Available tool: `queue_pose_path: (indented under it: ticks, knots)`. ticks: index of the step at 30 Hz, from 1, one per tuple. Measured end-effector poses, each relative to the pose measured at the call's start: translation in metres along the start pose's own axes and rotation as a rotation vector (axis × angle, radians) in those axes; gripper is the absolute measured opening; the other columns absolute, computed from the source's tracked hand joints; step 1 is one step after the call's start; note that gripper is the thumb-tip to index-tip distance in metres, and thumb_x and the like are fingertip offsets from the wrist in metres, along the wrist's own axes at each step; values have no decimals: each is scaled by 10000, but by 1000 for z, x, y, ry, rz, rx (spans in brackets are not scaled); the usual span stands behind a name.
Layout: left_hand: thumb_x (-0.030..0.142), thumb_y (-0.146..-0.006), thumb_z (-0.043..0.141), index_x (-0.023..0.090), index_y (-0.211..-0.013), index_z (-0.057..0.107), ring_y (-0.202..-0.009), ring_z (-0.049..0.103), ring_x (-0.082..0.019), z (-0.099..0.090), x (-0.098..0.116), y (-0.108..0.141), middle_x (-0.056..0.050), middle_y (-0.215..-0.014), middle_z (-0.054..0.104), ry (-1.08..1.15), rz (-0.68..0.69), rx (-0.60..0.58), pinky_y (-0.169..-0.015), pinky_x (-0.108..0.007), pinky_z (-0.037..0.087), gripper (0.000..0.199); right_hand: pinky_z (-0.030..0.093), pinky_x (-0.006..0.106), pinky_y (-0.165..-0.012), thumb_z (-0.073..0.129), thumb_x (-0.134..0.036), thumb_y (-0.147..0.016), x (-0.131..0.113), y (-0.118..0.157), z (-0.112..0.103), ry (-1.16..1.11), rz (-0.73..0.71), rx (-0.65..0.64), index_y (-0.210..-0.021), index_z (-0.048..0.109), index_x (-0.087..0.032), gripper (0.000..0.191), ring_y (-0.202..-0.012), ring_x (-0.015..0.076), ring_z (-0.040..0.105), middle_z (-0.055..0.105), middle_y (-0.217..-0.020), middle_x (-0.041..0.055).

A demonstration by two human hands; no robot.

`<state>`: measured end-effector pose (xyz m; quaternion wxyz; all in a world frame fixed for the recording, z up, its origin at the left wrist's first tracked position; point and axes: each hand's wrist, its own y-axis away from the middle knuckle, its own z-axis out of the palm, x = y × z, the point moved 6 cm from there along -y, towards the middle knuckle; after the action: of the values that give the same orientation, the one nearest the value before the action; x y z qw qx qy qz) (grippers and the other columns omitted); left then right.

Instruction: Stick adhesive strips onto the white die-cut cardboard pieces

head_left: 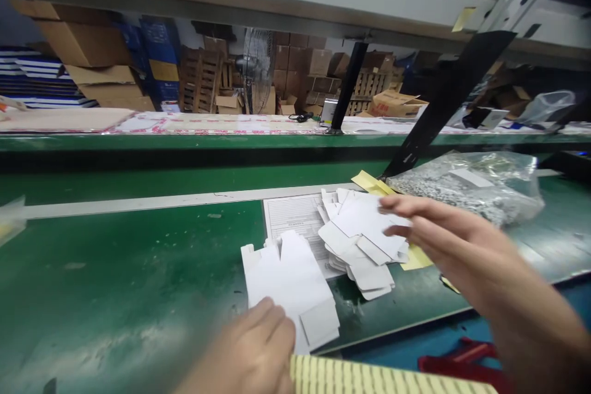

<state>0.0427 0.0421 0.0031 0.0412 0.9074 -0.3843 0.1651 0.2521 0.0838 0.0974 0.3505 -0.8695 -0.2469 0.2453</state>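
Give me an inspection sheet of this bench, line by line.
Surface: green bench top, scuffed, white strip along its far edge.
Job's things: flat white carton blank under the left hand; loose pile of white blanks under the right hand.
Clutter: printed sheet, yellow paper, bag of small parts, red item.
Hands: both open, fingers resting on card.
Cables: nothing seen.
Surroundings: stacked cardboard boxes, standing fan.
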Motion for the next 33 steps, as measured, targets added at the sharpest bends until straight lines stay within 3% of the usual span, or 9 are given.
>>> queue_pose_path:
  ticks: [3,5,7,10,14,19,25,33]
  knots:
    - [67,-739,339,66,-946,595,-1032,551,-356,15,3,-18,-232,-1159,571,-176,42,10,-814,-456,490,329,534,226,-785,247,-386,-970,16,-2,61,-229,173,-249,-855,675,-20,574,-964,210,652,668,-1003,8]
    - [107,-754,377,14,-993,605,-1190,464,-432,25,4,-26,-297,-1357,408,-222,41,17,-915,-519,452,343,564,334,-791,525,-299,-935,15,8,103,-331,299,-366,-893,655,-95,245,-988,191,645,657,-1069,58]
    - [115,-749,382,19,-939,623,-1146,511,-431,33,3,-30,-304,-1377,372,-276,17,37,-880,-512,478,322,527,416,-861,616,-289,-887,12,20,135,-398,426,-451,-895,643,-126,165,-1037,197,612,653,-1063,65]
    - [117,-740,374,59,-862,635,-961,611,-381,39,2,-31,-283,-1308,472,-337,15,59,-741,-473,530,294,433,477,-967,604,-333,-889,13,31,160,-456,578,-531,-887,643,-135,202,-1121,221,556,646,-1067,58]
    - [123,-743,350,85,-822,624,-884,620,-350,37,0,-35,-263,-1243,544,-386,18,72,-648,-451,547,288,375,491,-1010,613,-325,-879,19,35,166,-490,688,-562,-897,641,-142,186,-1162,229,518,629,-1100,57]
    - [115,-761,318,123,-906,609,-890,611,-313,34,-4,-37,-206,-1275,544,-404,-25,137,-660,-423,549,325,390,479,-992,602,-334,-886,20,38,168,-515,746,-540,-904,635,-140,198,-1130,223,537,632,-1076,55]
    - [110,-776,295,162,-864,607,-782,606,-266,35,-6,-36,-157,-1310,533,-421,-142,223,-626,-394,533,328,386,482,-997,612,-303,-878,19,40,166,-507,791,-474,-928,633,-141,171,-1156,231,515,608,-1136,60]
    - [147,-759,310,166,-935,580,-763,600,-248,35,-12,-38,-187,-1245,569,-390,-214,282,-602,-375,530,323,385,487,-999,632,-289,-863,20,41,166,-479,804,-457,-938,631,-141,165,-1162,236,507,594,-1161,62]
